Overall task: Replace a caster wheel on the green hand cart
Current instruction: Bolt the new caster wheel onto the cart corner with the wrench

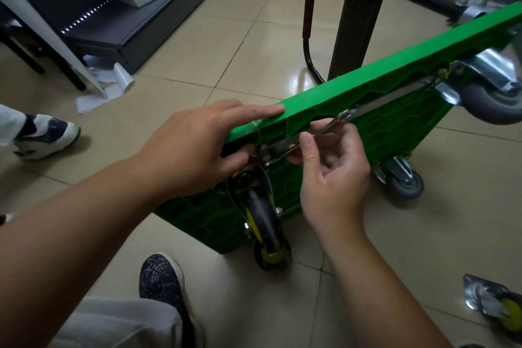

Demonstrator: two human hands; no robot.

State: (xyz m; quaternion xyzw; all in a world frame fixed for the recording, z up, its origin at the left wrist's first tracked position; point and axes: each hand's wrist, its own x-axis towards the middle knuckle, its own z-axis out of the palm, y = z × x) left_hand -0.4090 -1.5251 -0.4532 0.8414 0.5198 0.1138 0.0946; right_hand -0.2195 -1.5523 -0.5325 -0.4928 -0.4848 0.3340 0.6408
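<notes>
The green cart (381, 76) stands tipped on edge on the floor (197, 37), with a black-and-yellow caster wheel (265, 223) at its near corner and a loose caster (497, 308) lying right of the cart, so the swap looks about midway, bolts unfinished. The left hand (192, 147) grips the cart's top edge. The right hand (333, 178) pinches a wrench (327, 127) at that corner, where the cart's ribs crowd its swing.

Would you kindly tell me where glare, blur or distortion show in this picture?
Head view: glare on the floor tiles beside the black handle; wide-angle stretch swells whatever nears the lower corners; the grey caster at the right edge is smeared; the left hand on the green cart, the right hand and its wrench look sharp.
</notes>
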